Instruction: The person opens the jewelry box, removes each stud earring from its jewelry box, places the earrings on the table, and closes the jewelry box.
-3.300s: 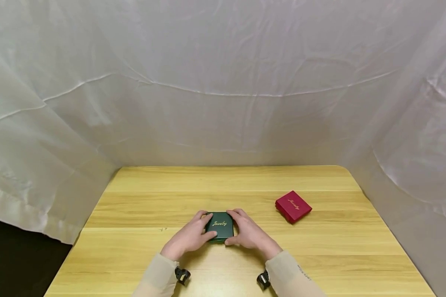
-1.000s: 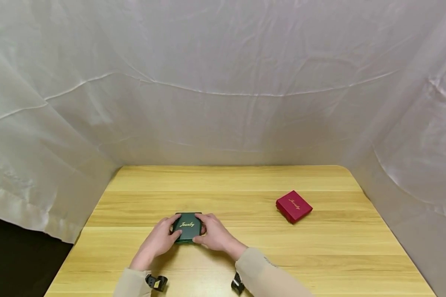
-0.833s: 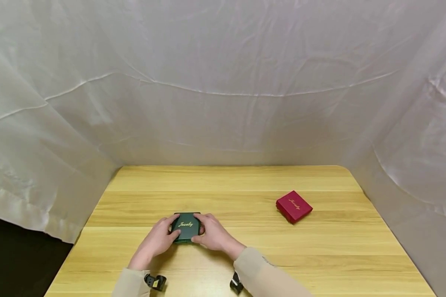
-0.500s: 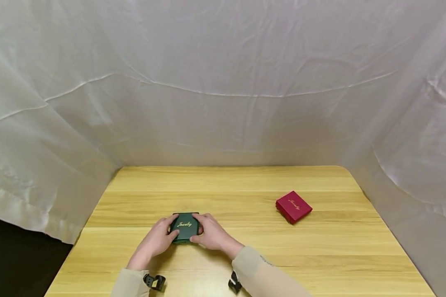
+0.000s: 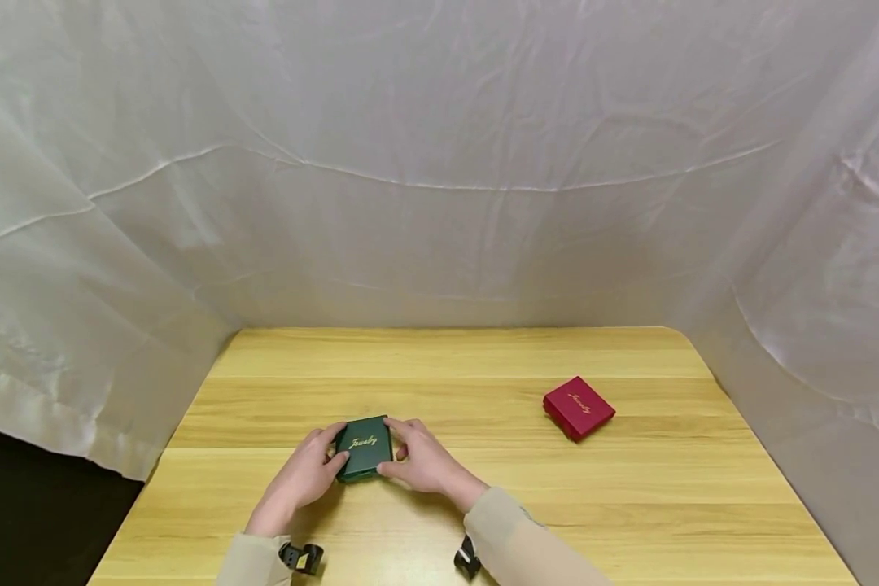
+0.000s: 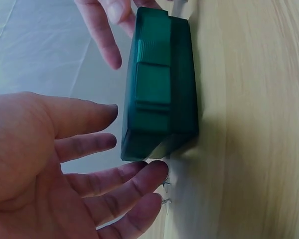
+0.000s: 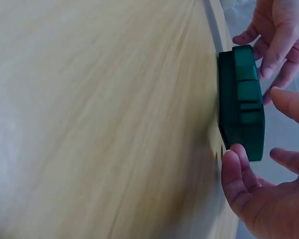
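A square green jewelry box (image 5: 366,457) with gold "Jewelry" lettering lies on the wooden table, turned at a slight angle, between my two hands. At its left side is my left hand (image 5: 308,472); in the left wrist view its thumb stands apart from the box's ribbon bow (image 6: 153,82) and its lower fingers extend beside the near end. My right hand (image 5: 426,464) is at the right side. In the right wrist view, the lower fingers (image 7: 235,174) of that hand reach the box's end, while its thumb and forefinger are spread away from it.
A red jewelry box (image 5: 579,408) with gold lettering sits on the table (image 5: 630,505) to the right, turned cornerwise. Pale cloth (image 5: 439,244) hangs behind the table and along both sides. Black camera mounts (image 5: 303,558) are strapped at both wrists.
Both hands and the green box have shifted left from the middle of the table. Within the last half second the box has turned slightly and the fingers have loosened. The red box stays put.
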Tool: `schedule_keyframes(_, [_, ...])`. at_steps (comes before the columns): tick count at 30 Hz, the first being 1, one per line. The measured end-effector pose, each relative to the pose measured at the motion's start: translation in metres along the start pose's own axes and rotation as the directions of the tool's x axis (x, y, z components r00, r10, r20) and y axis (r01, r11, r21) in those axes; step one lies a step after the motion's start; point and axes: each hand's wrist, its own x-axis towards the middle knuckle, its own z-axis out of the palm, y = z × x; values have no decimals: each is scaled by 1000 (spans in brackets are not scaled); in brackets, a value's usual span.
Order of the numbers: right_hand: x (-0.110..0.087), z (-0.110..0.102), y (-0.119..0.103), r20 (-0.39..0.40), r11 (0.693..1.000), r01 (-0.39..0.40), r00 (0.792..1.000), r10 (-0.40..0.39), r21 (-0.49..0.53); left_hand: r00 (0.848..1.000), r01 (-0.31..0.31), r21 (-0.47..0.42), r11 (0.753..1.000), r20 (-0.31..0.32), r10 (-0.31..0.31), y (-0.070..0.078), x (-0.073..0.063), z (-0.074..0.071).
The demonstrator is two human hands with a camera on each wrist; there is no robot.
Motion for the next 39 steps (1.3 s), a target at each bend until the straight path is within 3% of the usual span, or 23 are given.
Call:
schedule_keyframes(15, [-4, -3, 2, 14, 996, 84, 996, -84, 12, 1000, -22, -10, 1000, -5, 22, 1, 1, -1])
schedule_keyframes(23, [-6, -6, 2, 13, 998, 63, 998, -63, 29, 1000, -19, -20, 1000, -21, 19, 3, 0, -3])
schedule_keyframes(30, [-13, -23, 8, -40, 997, 66, 997, -67, -30, 998, -35, -11, 999, -61, 34, 9, -4, -9])
schedule_keyframes(39, [-32, -59, 27, -126, 997, 29, 991, -37, -68, 989, -72, -31, 997, -128, 68, 24, -5, -9])
